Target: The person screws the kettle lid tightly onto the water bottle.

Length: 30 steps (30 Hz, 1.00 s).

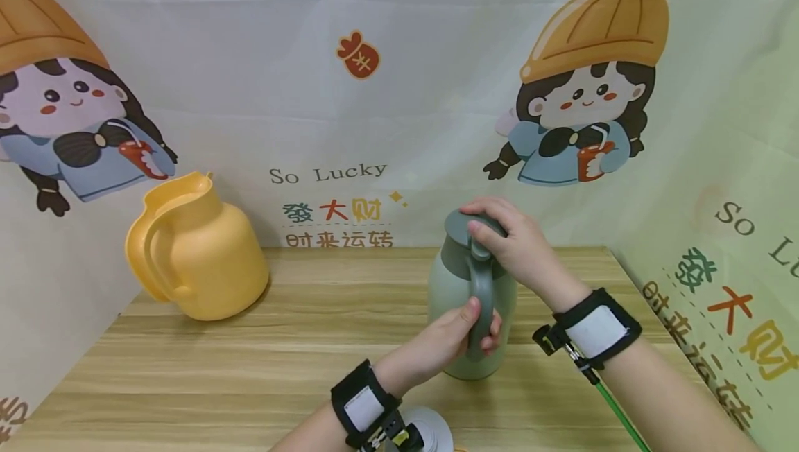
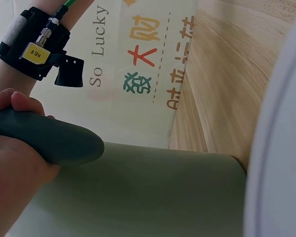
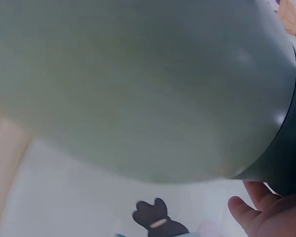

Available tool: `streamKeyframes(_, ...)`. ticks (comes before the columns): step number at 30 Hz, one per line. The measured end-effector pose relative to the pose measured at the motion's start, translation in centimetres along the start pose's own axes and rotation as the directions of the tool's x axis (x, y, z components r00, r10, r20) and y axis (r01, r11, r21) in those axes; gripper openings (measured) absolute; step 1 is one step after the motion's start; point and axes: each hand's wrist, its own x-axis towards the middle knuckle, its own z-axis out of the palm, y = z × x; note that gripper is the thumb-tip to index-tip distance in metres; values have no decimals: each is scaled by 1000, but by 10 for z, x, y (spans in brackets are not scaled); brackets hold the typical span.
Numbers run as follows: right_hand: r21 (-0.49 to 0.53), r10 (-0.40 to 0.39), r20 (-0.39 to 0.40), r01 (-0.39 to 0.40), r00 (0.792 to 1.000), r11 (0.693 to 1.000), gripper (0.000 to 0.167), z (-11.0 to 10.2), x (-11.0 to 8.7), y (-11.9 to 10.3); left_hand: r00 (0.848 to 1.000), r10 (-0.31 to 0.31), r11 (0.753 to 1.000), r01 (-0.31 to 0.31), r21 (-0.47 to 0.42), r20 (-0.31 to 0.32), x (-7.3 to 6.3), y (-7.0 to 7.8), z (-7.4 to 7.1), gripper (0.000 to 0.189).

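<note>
A pale green thermos jug with a darker green collar, lid and handle stands upright on the wooden table, its handle facing me. My left hand grips the lower part of the handle, thumb on the near side and fingers wrapped around it. Over the top of the jug, my right hand holds the lid, with the thumb near the lever above the handle. In the right wrist view the jug's body fills most of the picture, and only some fingers show beside the collar.
A yellow jug with its mouth uncovered stands at the table's back left. Near the front edge, a white round object lies partly hidden by my left wrist strap. A printed cloth hangs behind and along the sides of the table.
</note>
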Motion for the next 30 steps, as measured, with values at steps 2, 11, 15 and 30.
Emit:
streamKeyframes(2, 47, -5, -10, 6, 1000, 999, 48, 0, -2, 3, 1000, -5, 1000, 5, 3, 1, 0, 0, 0, 70)
streamKeyframes(11, 375, 124, -107, -76, 986, 924, 50, 6, -40, 43, 1000, -13, 1000, 13, -2, 12, 1, 2, 1, 68)
streamKeyframes(15, 416, 117, -90, -70, 989, 907, 55, 19, -68, 67, 1000, -12, 1000, 12, -9, 18, 0, 2, 0, 67)
streamKeyframes(30, 330, 153, -21, -137, 988, 934, 125, 62, -106, 80, 1000, -11, 1000, 11, -23, -12, 0, 1, 0, 64)
